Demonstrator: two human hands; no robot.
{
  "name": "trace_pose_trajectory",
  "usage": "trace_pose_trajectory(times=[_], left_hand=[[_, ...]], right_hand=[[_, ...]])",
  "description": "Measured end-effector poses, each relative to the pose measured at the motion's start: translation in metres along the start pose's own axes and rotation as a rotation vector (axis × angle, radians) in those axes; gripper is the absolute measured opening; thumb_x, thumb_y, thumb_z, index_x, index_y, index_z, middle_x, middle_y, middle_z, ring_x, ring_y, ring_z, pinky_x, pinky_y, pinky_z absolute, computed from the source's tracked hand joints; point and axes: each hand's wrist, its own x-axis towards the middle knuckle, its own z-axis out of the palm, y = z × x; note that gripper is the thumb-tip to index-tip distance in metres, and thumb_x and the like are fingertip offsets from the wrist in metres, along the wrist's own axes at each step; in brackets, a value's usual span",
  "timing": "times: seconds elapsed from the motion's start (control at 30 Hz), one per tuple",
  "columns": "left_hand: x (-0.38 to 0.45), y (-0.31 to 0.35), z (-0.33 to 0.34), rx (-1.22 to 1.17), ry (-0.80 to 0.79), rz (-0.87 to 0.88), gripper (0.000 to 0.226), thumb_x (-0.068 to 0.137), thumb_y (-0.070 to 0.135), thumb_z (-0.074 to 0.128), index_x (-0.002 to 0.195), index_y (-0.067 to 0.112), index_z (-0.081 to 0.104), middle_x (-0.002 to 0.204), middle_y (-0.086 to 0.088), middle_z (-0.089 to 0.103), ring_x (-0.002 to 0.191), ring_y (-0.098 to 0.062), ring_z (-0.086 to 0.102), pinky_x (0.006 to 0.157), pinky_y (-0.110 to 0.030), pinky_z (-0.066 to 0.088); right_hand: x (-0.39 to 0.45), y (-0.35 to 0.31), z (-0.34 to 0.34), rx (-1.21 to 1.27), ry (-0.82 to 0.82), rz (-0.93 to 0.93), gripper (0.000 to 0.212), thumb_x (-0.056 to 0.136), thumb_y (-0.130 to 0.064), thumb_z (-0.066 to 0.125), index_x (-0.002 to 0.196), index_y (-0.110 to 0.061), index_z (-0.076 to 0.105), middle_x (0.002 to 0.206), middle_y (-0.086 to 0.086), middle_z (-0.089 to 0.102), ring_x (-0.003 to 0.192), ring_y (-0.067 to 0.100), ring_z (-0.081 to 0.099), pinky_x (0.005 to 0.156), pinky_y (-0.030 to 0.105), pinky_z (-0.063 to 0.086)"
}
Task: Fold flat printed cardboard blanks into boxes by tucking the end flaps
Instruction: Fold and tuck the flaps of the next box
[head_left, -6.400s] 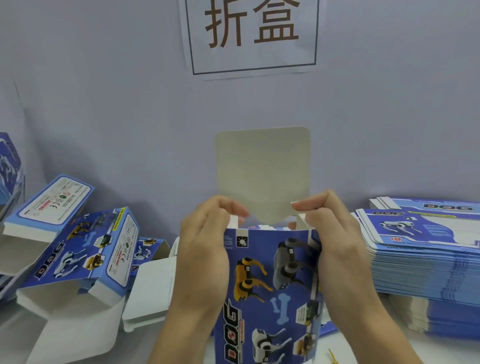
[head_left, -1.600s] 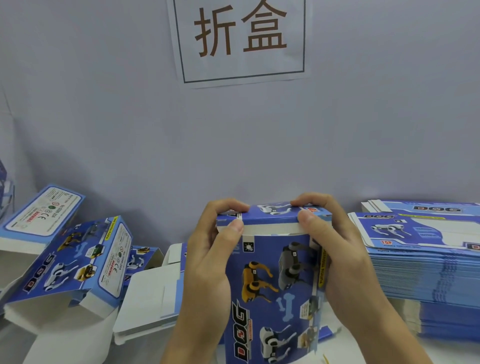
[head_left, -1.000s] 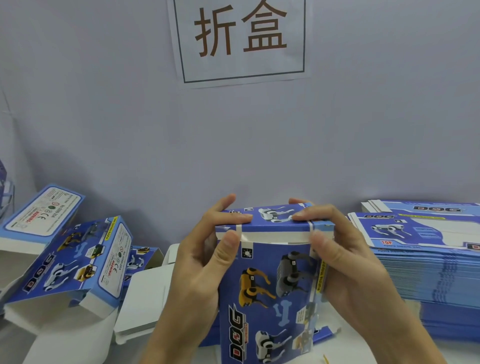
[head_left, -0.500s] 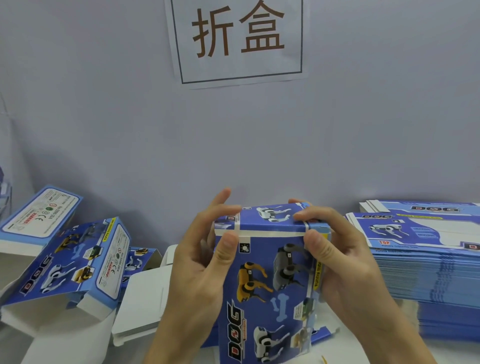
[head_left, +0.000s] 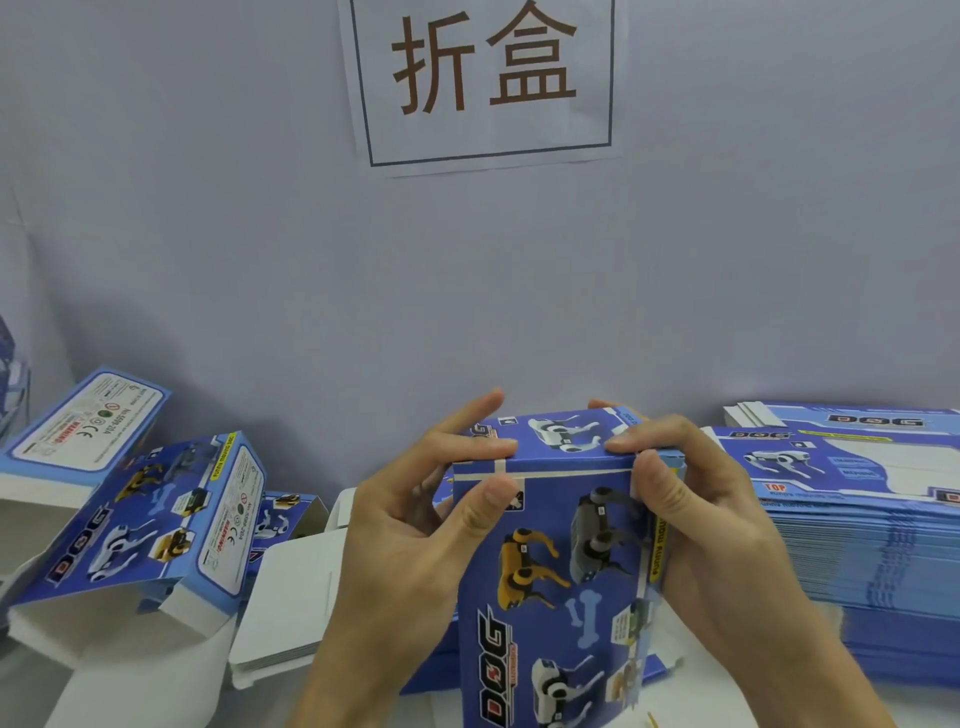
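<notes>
Head view: an upright blue printed cardboard box (head_left: 561, 571), showing robot dogs, a bone and the word "DOG", stands between the two hands, its top end flap (head_left: 556, 439) folded down flat over the opening. The left hand (head_left: 410, 540) grasps the box at its upper left corner: the thumb presses on the front face just under the top edge, the index finger lies across the left part of the flap, and the other fingers spread out behind, nearly straight. The right hand (head_left: 711, 530) grasps the upper right corner: its thumb bears on the front face at the right edge, while the curled fingers hook over the flap from above.

To the left of the left hand lie several folded blue boxes of the same print (head_left: 150, 525), tilted and leaning on one another, some with open white ends. Just beside the left wrist sits a white folded cardboard piece (head_left: 291, 608). To the right of the right hand rises a tall stack of flat blue printed cardboard blanks (head_left: 852, 514), near the box but apart from it. Above the hands, on the pale grey wall (head_left: 208, 234), hangs a white paper sign with two brown characters in a dark frame (head_left: 483, 73).
</notes>
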Motion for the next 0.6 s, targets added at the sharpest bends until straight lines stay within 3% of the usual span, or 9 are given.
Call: trace_pose_trajectory(times=[0.1, 0.17, 0.27, 0.37, 0.43, 0.6], left_hand=[[-0.0004, -0.0033, 0.0026, -0.023, 0.016, 0.022, 0.038, 0.074, 0.052, 0.077, 0.104, 0.029, 0.074, 0.141, 0.012, 0.057, 0.133, -0.029, 0.052, 0.071, -0.042, 0.062], [-0.0005, -0.0057, 0.0038, -0.052, 0.037, 0.032, 0.039, 0.076, 0.05, 0.077, 0.11, 0.031, 0.073, 0.144, 0.012, 0.055, 0.133, -0.031, 0.052, 0.073, -0.043, 0.062], [0.0009, -0.008, 0.0034, -0.048, 0.038, 0.036, 0.032, 0.078, 0.05, 0.076, 0.102, 0.028, 0.074, 0.142, 0.01, 0.056, 0.133, -0.036, 0.05, 0.071, -0.046, 0.062], [0.0014, -0.0091, 0.0025, -0.061, 0.041, 0.039, 0.028, 0.079, 0.047, 0.076, 0.097, 0.025, 0.075, 0.139, 0.006, 0.06, 0.132, -0.035, 0.051, 0.071, -0.045, 0.062], [0.0008, -0.0094, 0.0032, -0.056, 0.064, 0.042, 0.027, 0.079, 0.049, 0.076, 0.092, 0.025, 0.076, 0.136, 0.005, 0.062, 0.131, -0.034, 0.053, 0.071, -0.041, 0.062], [0.0009, -0.0068, 0.0046, 0.004, 0.079, 0.042, 0.032, 0.076, 0.054, 0.075, 0.094, 0.028, 0.075, 0.138, 0.009, 0.06, 0.13, -0.031, 0.054, 0.07, -0.038, 0.062]], right_hand=[[-0.0004, -0.0001, 0.0004, -0.006, 0.021, 0.014, 0.045, 0.062, -0.048, 0.088, 0.088, -0.016, 0.07, 0.109, 0.017, 0.068, 0.095, 0.04, 0.071, 0.061, 0.042, 0.059], [0.0005, 0.0018, -0.0009, -0.013, 0.059, -0.003, 0.038, 0.068, -0.044, 0.085, 0.091, -0.018, 0.07, 0.122, 0.013, 0.066, 0.1, 0.039, 0.07, 0.065, 0.045, 0.059], [0.0012, 0.0037, -0.0017, -0.021, 0.08, -0.033, 0.032, 0.072, -0.041, 0.081, 0.097, -0.023, 0.07, 0.133, 0.005, 0.062, 0.108, 0.037, 0.067, 0.073, 0.049, 0.059], [0.0005, 0.0025, -0.0016, 0.002, 0.048, -0.036, 0.039, 0.064, -0.047, 0.087, 0.087, -0.021, 0.07, 0.098, -0.001, 0.073, 0.089, 0.031, 0.073, 0.061, 0.042, 0.059], [0.0004, 0.001, 0.0009, 0.007, 0.037, -0.045, 0.039, 0.063, -0.049, 0.087, 0.082, -0.021, 0.07, 0.079, -0.004, 0.07, 0.079, 0.024, 0.074, 0.057, 0.037, 0.058], [0.001, 0.0012, 0.0027, 0.01, 0.046, -0.056, 0.039, 0.062, -0.051, 0.087, 0.081, -0.021, 0.07, 0.08, -0.005, 0.071, 0.081, 0.022, 0.074, 0.056, 0.036, 0.058]])
